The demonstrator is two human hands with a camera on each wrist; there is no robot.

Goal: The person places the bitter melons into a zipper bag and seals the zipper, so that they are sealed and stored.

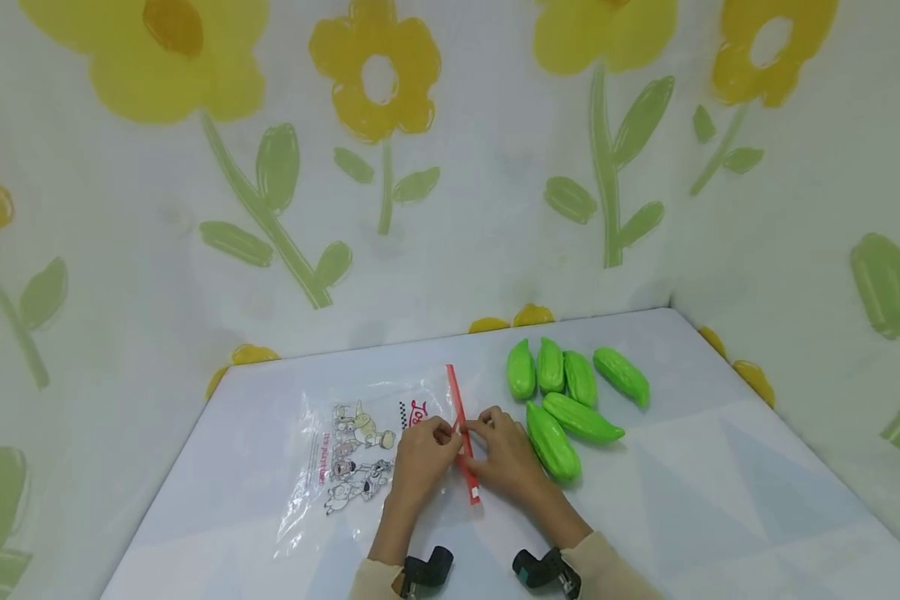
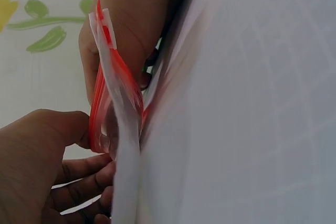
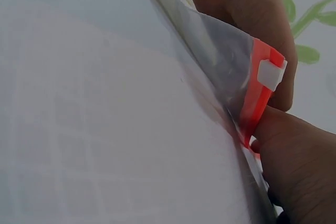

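Observation:
A clear plastic zip bag (image 1: pixel 360 492) with cartoon figures printed on it lies flat on the table, its red zip strip (image 1: pixel 456 392) toward the right. My left hand (image 1: pixel 422 457) pinches the bag's mouth at the middle of that strip, thumb on one side and fingers on the other in the left wrist view. From the right, my right hand (image 1: pixel 512 457) grips the same strip with thumb and fingers. Between the hands the red edge stands raised and bowed in the left wrist view. A white slider (image 3: pixel 271 74) sits at the strip's near end.
Several green ridged vegetables, like bitter melons, lie right of the bag; one green vegetable (image 1: pixel 553 443) is close beside my right hand. The white table (image 1: pixel 690 517) meets flower-printed fabric walls (image 1: pixel 480 250) at the back and sides.

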